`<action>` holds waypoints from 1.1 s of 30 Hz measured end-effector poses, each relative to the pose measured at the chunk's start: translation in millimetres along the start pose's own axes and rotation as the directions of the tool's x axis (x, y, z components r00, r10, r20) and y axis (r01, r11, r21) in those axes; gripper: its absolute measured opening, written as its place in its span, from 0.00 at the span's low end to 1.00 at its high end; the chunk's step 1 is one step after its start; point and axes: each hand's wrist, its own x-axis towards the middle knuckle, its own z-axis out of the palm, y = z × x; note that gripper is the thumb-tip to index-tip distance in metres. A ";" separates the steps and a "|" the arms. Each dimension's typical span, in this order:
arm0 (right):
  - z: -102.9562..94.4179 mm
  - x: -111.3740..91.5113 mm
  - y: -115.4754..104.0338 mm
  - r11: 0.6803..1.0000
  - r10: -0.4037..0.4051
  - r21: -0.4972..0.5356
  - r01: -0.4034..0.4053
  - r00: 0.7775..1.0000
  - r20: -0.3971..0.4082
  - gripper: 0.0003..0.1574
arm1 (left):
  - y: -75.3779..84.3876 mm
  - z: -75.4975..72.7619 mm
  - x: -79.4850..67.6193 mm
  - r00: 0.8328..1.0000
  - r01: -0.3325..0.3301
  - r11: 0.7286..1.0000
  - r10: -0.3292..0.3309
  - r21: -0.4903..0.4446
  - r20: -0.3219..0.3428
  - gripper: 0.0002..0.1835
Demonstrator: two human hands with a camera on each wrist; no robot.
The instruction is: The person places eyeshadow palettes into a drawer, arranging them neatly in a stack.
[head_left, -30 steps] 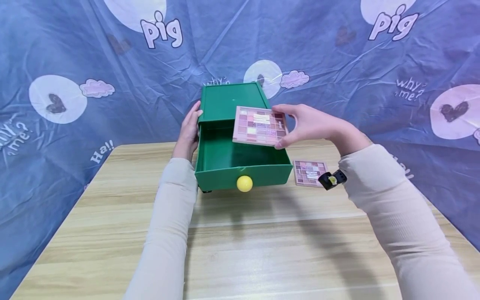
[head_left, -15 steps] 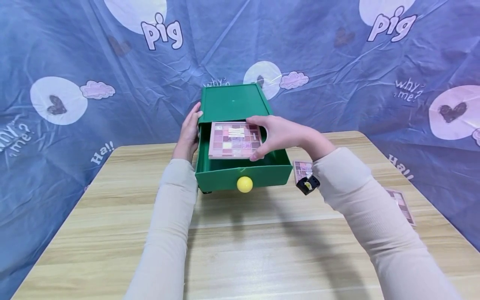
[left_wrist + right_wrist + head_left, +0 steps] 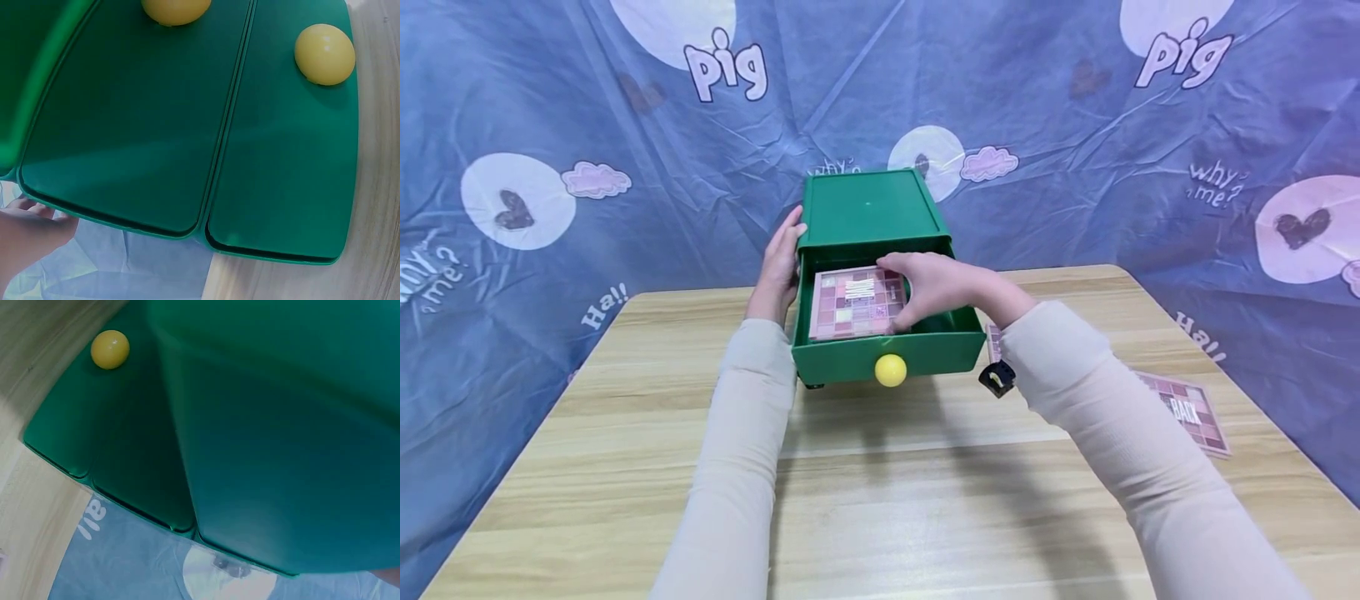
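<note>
A green drawer cabinet (image 3: 872,204) stands on the table with its top drawer (image 3: 827,360) pulled out, a yellow knob (image 3: 891,370) on the drawer's front. My right hand (image 3: 936,283) reaches into this drawer, gripping a pink eyeshadow palette (image 3: 850,321) by its right side between thumb and fingers. The palette lies within the drawer's walls, toward the left. My left hand (image 3: 778,271) rests against the cabinet's left side, fingers extended along it. The left wrist view shows that hand (image 3: 34,234) at the cabinet's edge. In the right wrist view the drawer's outside (image 3: 281,437) hides the palette.
Below, the cabinet's closed drawers carry yellow knobs (image 3: 325,55). On the wooden table (image 3: 587,467), one palette (image 3: 994,342) sits right of the cabinet, mostly hidden by my right arm. Another palette (image 3: 1187,417) lies farther right behind the sleeve. A printed blue cloth (image 3: 700,167) hangs behind.
My right hand has carried the palette left and down, from above the drawer's right side into the drawer. The far-right palette has come into view. My left hand has stayed in place.
</note>
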 end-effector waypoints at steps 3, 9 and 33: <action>4.2 1.5 -0.8 1.000 -0.017 -0.026 0.017 1.000 0.017 0.53 | -0.4 0.3 -1.0 1.000 -0.006 1.000 0.006 -0.008 0.010 0.25; 11.7 4.2 -3.0 0.996 -0.040 -0.072 0.043 0.998 0.041 0.51 | -0.4 1.4 -2.6 1.000 -0.020 1.000 0.020 0.013 0.025 0.26; 24.7 6.1 -6.3 0.967 -0.044 -0.244 0.069 0.994 0.103 0.45 | -0.6 3.5 -8.9 1.000 -0.027 0.998 0.026 0.050 0.007 0.27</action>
